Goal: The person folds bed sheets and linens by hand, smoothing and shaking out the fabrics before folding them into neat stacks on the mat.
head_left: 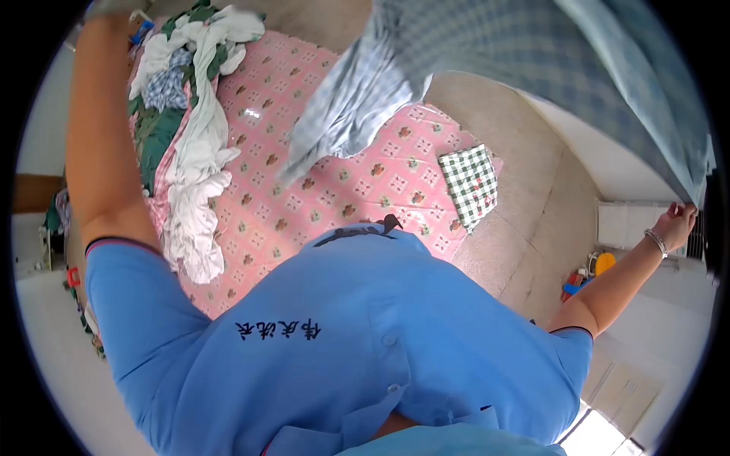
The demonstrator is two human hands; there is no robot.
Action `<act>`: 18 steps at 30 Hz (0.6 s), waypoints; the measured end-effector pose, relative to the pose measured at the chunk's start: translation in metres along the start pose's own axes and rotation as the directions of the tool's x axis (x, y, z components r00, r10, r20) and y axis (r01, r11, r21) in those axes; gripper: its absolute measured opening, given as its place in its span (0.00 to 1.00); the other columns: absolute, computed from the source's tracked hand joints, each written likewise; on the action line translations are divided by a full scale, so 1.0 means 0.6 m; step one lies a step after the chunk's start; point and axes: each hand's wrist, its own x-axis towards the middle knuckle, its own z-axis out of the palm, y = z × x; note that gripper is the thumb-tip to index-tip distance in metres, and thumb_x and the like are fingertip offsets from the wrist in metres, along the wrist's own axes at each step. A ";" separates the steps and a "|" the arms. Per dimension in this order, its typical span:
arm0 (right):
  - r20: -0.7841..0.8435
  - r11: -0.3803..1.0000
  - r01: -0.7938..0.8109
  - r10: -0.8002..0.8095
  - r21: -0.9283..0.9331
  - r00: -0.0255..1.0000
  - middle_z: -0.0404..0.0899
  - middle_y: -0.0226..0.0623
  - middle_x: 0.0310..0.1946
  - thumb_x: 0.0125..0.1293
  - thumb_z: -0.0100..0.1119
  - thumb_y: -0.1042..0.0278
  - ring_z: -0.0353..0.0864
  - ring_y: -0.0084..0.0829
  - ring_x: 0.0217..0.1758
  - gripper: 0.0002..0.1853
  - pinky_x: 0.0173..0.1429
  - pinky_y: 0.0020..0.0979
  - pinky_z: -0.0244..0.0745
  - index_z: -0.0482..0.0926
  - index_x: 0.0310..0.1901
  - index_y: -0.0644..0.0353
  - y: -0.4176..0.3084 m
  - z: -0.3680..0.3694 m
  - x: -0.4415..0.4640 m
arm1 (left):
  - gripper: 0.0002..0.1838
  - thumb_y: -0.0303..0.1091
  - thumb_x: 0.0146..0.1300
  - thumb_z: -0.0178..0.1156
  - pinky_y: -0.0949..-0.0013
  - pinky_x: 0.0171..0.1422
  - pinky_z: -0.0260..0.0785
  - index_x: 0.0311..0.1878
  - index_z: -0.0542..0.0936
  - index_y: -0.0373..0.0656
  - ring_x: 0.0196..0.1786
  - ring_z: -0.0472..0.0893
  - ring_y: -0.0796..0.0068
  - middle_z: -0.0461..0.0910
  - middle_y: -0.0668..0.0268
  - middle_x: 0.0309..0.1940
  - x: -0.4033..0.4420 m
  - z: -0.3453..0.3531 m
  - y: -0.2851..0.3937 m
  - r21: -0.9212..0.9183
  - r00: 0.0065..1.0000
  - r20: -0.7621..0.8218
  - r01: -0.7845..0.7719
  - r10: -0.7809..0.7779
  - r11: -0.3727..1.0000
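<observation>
My right hand (677, 223), with a bracelet at the wrist, is raised far out to the right. Its fingers are pinched on the edge of a large blue-grey checked cloth (487, 42). The cloth billows in the air across the top right, and its bunched lower end (357, 114) hangs over the pink table. My left arm reaches up along the left side. My left hand (112, 6) is blurred and cut off by the top edge, so its fingers and anything in them are hidden.
The table has a pink patterned cover (304, 205). A heap of white and green fabric (199, 152) lies along its left side. A folded green-and-white checked cloth (470, 185) rests at its right edge. Coloured items, one yellow (604, 263), stand beyond at right.
</observation>
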 end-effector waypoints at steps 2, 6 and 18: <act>-0.046 1.000 -0.028 0.028 -0.002 0.999 0.72 0.43 0.32 0.58 0.52 0.69 0.71 0.33 0.32 0.11 0.46 0.36 0.73 0.65 0.35 0.68 -0.038 -0.017 -0.032 | 0.16 0.34 0.56 0.50 0.68 0.48 0.64 0.48 0.71 0.42 0.45 0.72 0.66 0.73 0.59 0.45 -0.072 0.020 -0.057 -0.732 0.891 0.208 0.416 -0.404 0.539; -0.001 0.972 0.127 -0.129 0.197 0.992 0.71 0.39 0.31 0.59 0.51 0.70 0.70 0.31 0.36 0.08 0.42 0.33 0.72 0.67 0.30 0.66 -0.126 0.047 -0.203 | 0.18 0.38 0.61 0.47 0.70 0.52 0.63 0.54 0.69 0.47 0.52 0.69 0.76 0.69 0.68 0.52 -0.201 -0.015 -0.215 -0.786 0.813 0.416 0.547 -0.407 0.288; 0.970 0.761 -0.639 -0.223 0.109 -0.100 0.75 0.38 0.29 0.53 0.52 0.77 0.71 0.31 0.28 0.08 0.32 0.29 0.67 0.74 0.37 0.64 -0.249 0.258 -0.871 | 0.24 0.30 0.52 0.57 0.73 0.60 0.53 0.54 0.67 0.39 0.57 0.64 0.72 0.67 0.61 0.52 -0.915 -0.214 -0.308 -0.247 0.386 0.802 0.909 -0.457 0.335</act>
